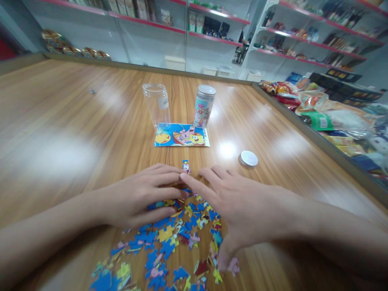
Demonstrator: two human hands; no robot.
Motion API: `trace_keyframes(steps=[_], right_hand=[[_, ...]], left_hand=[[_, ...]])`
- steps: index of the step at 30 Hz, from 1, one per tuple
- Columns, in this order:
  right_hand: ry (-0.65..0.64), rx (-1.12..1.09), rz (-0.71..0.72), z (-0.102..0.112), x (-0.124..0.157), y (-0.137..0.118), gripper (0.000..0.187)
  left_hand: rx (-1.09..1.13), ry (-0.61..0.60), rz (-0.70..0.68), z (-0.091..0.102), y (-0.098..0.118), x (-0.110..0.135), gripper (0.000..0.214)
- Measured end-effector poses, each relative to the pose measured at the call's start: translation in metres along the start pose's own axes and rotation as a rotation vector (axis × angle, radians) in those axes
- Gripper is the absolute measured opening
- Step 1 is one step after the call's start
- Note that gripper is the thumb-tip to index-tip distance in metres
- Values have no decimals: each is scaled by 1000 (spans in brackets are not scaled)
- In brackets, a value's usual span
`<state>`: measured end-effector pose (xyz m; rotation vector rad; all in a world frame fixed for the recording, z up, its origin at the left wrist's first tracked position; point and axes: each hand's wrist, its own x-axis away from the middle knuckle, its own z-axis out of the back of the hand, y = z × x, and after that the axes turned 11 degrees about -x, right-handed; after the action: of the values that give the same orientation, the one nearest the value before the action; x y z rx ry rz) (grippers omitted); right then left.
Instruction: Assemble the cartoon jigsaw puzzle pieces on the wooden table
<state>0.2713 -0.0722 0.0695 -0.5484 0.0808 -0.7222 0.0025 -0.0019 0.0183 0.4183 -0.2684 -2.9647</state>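
Loose jigsaw puzzle pieces [166, 234], mostly blue with yellow and pink ones, lie scattered on the wooden table in front of me. My left hand [142, 194] rests palm down over the upper left of the pile, fingers stretched out and slightly apart. Across from it, my right hand [239, 202] spreads over the right side, its thumb low near a pink piece [233, 266]. The fingertips of both hands come close together just below a small joined-looking bit of puzzle [186, 166]. Neither hand visibly holds a piece; some pieces are hidden under them.
Beyond the hands lies a cartoon picture card [182, 136]. Behind it stand a clear empty jar [156, 105] and a labelled jar with a lid [205, 107]. A silver lid [249, 158] lies at right. Packaged snacks [321, 117] fill the area past the table's right edge.
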Motion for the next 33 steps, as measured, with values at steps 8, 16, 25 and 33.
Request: trace_keyframes(steps=[8,16,25,33], right_hand=[[10,136,6,10,5,-25,85],[-347,-67,320,-3,19,-44,11],[-176,77,348,-20,-1,-43,14],[-216,118,358,-20,2,-40,19]], left_hand=[[-25,6,-14,-1,-1,2,39],[3,32,-16,0,-1,1,40],[2,51,-35,2,1,-2,37],[-133,119,153,-6,-6,5,46]])
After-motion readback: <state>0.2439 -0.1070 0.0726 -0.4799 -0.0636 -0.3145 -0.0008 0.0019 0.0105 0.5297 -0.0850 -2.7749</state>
